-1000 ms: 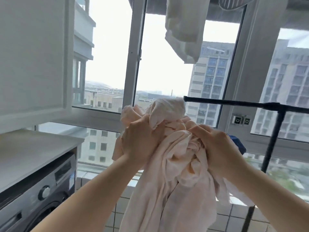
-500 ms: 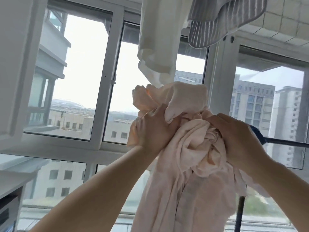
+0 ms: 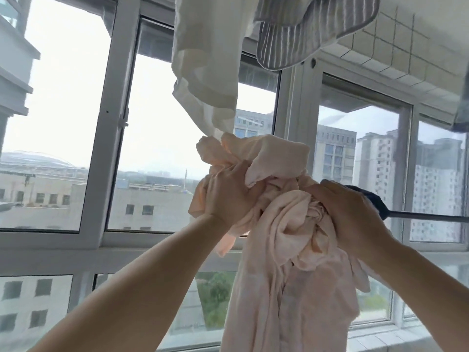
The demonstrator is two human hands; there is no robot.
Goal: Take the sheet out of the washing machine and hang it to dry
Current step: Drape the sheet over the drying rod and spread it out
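White-framed windows (image 3: 101, 153) fill this balcony, with tiled wall above at the right. Nearest, two bare forearms reach up and forward. Between them hangs the pale pink sheet (image 3: 286, 288), bunched at the top and trailing down out of view. The left hand (image 3: 228, 196) grips the left side of the bunch, fingers curled into the cloth, with a fold of the sheet rising above its knuckles. The right hand (image 3: 347, 214) clutches the right side of the bunch, fingers dug into the twisted folds. Just behind that hand a dark rail (image 3: 426, 216) runs off to the right. Above, a white garment (image 3: 203, 59) hangs, its lower edge close over the sheet, beside a grey striped cloth (image 3: 304, 26). Beyond the glass stand tall buildings (image 3: 335, 153).
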